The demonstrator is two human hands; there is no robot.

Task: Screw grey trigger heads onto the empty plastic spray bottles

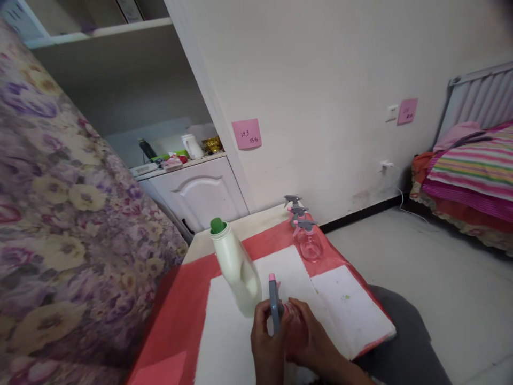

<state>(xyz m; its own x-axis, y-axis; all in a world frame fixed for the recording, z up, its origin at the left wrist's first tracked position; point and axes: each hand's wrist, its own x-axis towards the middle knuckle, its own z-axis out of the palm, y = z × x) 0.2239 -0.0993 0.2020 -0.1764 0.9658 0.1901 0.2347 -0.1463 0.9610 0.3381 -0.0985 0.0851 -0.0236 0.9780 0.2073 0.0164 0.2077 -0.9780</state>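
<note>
Both hands are together over the white sheet, around one spray bottle (274, 299) with a grey and pink trigger head. My left hand (268, 342) has its fingers wrapped about the grey head. On the right, my right hand (316, 342) grips the clear pinkish body near the neck; the fingers hide most of it. Just beyond the hands stands a pale green jug (236, 267) with a hollow handle, its neck uncapped. A green cap (217, 225) shows behind the jug's mouth. Several more spray bottles (310, 245) stand in a row at the table's far right corner.
White sheets (224, 342) lie over a red cloth (172, 299) on the small table. A floral curtain (60, 214) hangs close on the left, with a white cabinet (204, 192) behind. The wall (320, 107) rises beyond the table; a bed (473, 176) stands right.
</note>
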